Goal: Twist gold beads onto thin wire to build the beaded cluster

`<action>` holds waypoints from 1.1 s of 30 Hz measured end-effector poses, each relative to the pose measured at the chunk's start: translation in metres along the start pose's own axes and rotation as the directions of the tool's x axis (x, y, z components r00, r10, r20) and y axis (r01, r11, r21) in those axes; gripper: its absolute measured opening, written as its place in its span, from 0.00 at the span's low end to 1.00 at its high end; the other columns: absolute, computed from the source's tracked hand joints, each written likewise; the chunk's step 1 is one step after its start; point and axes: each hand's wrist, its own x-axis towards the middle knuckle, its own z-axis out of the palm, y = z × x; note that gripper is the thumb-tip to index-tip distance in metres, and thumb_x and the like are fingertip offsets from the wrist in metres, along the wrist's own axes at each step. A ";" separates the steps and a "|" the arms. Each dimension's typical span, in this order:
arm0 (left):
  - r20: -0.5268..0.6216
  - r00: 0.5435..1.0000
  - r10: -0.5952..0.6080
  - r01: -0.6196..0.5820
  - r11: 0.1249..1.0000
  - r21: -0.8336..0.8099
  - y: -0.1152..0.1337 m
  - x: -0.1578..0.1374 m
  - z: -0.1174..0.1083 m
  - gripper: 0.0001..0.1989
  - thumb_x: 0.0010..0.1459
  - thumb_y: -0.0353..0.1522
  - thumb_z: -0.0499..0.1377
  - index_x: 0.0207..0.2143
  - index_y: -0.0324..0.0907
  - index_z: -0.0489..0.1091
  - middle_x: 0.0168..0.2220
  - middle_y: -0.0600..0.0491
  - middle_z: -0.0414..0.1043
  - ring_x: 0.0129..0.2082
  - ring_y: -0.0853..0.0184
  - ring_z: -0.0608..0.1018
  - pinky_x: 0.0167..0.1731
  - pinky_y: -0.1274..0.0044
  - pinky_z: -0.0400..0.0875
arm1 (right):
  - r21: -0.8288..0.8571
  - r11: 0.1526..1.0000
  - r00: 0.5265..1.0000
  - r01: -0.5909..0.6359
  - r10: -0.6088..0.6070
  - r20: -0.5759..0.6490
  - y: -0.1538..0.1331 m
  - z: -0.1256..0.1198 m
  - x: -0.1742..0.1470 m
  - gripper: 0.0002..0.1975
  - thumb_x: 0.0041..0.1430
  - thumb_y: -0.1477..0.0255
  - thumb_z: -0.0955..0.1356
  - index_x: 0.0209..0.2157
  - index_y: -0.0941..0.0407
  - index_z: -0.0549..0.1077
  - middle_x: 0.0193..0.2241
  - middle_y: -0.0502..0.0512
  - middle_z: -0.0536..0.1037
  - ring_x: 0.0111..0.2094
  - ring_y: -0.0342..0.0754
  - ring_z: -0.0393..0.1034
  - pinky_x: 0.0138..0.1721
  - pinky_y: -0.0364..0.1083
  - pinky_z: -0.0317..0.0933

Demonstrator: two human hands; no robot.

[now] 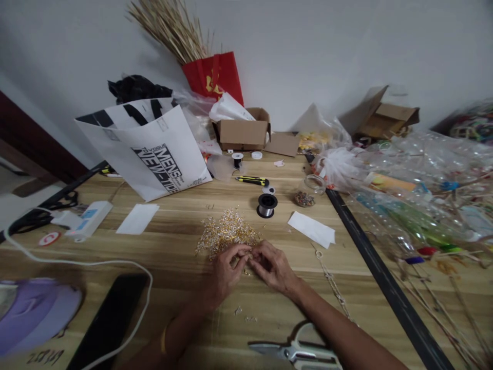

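My left hand [230, 268] and my right hand [271, 266] meet at the near edge of a loose pile of small gold and silver pieces [227, 228]. Both have thumb and forefinger pinched together, the fingertips almost touching. Whatever they pinch is too small to make out. A few tiny silvery bits [250, 319] lie on the wood below my wrists. Beyond the pile stands a black spool of thin wire [267, 206]. Shears with pale handles [296, 350] rest near my right forearm, and a thin chain-like strand [334, 285] lies to its right.
A glass jar lying on its side [306, 194] spills small beads at back right. A yellow-black box cutter [252, 181], white paper bag [150, 149] and cardboard box [244, 133] stand behind. At left are a phone [111, 318], white cable [108, 263] and power strip [90, 220].
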 end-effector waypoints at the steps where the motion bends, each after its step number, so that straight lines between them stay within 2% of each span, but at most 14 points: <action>1: 0.010 1.000 0.007 -0.007 1.000 0.002 0.000 -0.001 0.000 0.10 0.49 0.26 0.56 0.34 0.42 0.73 0.29 0.53 0.76 0.30 0.67 0.76 0.34 0.78 0.69 | -0.008 1.000 1.000 0.007 -0.006 0.009 0.001 0.001 -0.001 0.03 0.60 0.72 0.62 0.32 0.56 0.66 0.26 0.53 0.68 0.27 0.44 0.62 0.27 0.43 0.58; 8: -0.017 1.000 0.007 -0.008 1.000 -0.004 -0.004 0.000 0.001 0.10 0.50 0.28 0.57 0.35 0.43 0.73 0.28 0.53 0.75 0.30 0.67 0.75 0.36 0.78 0.69 | -0.074 0.997 0.999 -0.002 0.006 0.042 0.005 0.004 -0.003 0.04 0.59 0.75 0.62 0.30 0.56 0.65 0.25 0.52 0.68 0.25 0.44 0.63 0.27 0.42 0.57; 11: -0.023 1.000 0.004 -0.004 1.000 -0.004 -0.002 0.001 0.000 0.09 0.50 0.27 0.57 0.34 0.43 0.73 0.27 0.54 0.75 0.29 0.68 0.75 0.36 0.78 0.69 | -0.086 0.996 1.000 -0.010 0.013 0.026 0.002 0.003 -0.002 0.01 0.58 0.75 0.62 0.33 0.56 0.65 0.27 0.53 0.68 0.26 0.45 0.63 0.27 0.42 0.58; 16: -0.005 1.000 0.024 -0.024 1.000 0.013 -0.002 0.001 0.000 0.10 0.50 0.26 0.56 0.35 0.42 0.73 0.28 0.54 0.75 0.29 0.68 0.75 0.35 0.78 0.69 | -0.045 0.999 0.999 0.020 -0.019 0.029 0.001 0.001 -0.001 0.08 0.57 0.73 0.65 0.40 0.56 0.64 0.32 0.57 0.71 0.33 0.48 0.66 0.33 0.45 0.61; 22: 0.017 1.000 0.015 -0.015 1.000 -0.013 -0.002 -0.001 0.001 0.11 0.50 0.26 0.56 0.36 0.42 0.73 0.28 0.53 0.75 0.30 0.68 0.75 0.35 0.78 0.69 | -0.005 1.000 0.999 0.016 -0.016 0.047 0.007 0.004 -0.003 0.03 0.60 0.73 0.63 0.36 0.55 0.67 0.30 0.55 0.73 0.31 0.46 0.68 0.32 0.43 0.62; 33: -0.004 1.000 0.030 -0.030 0.999 0.024 -0.006 -0.001 -0.001 0.10 0.50 0.27 0.56 0.35 0.42 0.73 0.27 0.54 0.75 0.29 0.67 0.75 0.35 0.78 0.69 | 0.024 1.000 0.998 0.004 -0.006 0.068 0.004 0.001 -0.002 0.05 0.61 0.74 0.62 0.35 0.56 0.70 0.30 0.56 0.73 0.31 0.46 0.68 0.33 0.44 0.63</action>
